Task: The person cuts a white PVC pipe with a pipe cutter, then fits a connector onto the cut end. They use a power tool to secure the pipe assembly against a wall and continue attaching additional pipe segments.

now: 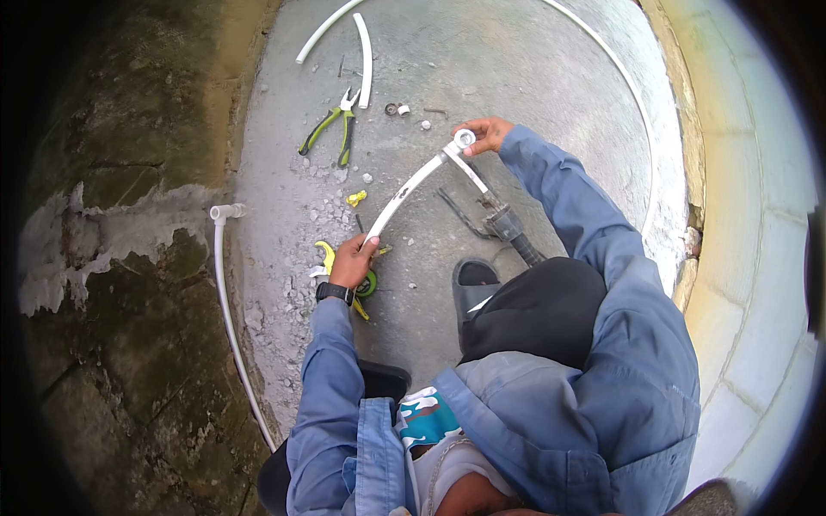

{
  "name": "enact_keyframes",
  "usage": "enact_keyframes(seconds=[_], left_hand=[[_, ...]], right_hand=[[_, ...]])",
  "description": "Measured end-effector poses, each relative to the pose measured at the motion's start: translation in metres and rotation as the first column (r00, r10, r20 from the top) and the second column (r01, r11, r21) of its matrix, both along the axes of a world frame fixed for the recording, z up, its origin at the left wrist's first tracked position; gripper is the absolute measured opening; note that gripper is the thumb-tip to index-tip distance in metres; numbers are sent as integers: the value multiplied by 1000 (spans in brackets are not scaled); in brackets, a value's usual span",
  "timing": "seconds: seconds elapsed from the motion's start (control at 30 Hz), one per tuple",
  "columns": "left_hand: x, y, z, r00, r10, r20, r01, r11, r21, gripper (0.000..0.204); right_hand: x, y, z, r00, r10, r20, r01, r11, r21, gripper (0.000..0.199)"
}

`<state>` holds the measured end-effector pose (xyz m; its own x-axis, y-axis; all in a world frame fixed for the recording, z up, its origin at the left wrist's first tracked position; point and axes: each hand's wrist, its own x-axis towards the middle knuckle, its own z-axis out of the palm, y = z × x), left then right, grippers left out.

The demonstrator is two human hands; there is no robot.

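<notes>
My left hand (351, 261) is closed around the lower end of a white plastic pipe (404, 193), which has a few dark marks. The pipe rises in a slight bow to a white elbow fitting (464, 138) with a round opening. Fingers of my right hand (488, 135) pinch that fitting from its right side. Below the fitting, a narrow white strip (469, 176) runs down toward a dark tool with a ribbed grip (508, 225); whether they touch, I cannot tell. Under my left wrist lie a green tape measure (367, 284) and a yellow-handled tool (325, 256), partly hidden.
Green-and-black pliers (346, 129) and a short white pipe piece (365, 64) lie on the concrete floor (551, 103). A long white pipe (632, 86) curves along the right. Another pipe with an elbow (220, 267) stands at left. Rubble (297, 284) and small fittings (398, 109) are scattered about.
</notes>
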<state>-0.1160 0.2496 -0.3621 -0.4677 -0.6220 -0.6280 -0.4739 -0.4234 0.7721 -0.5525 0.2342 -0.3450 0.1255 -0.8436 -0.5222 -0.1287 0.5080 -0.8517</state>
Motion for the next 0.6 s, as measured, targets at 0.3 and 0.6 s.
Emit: enact_keyframes(seconds=[0.3, 0.6], left_hand=[[-1, 7, 5, 998, 25, 63, -15, 988, -156, 30], [-3, 7, 3, 1000, 3, 15, -1, 988, -153, 28]], right_hand=[[-8, -8, -7, 999, 29, 42, -30, 999, 31, 49], [-11, -21, -16, 999, 22, -41, -17, 991, 131, 47]])
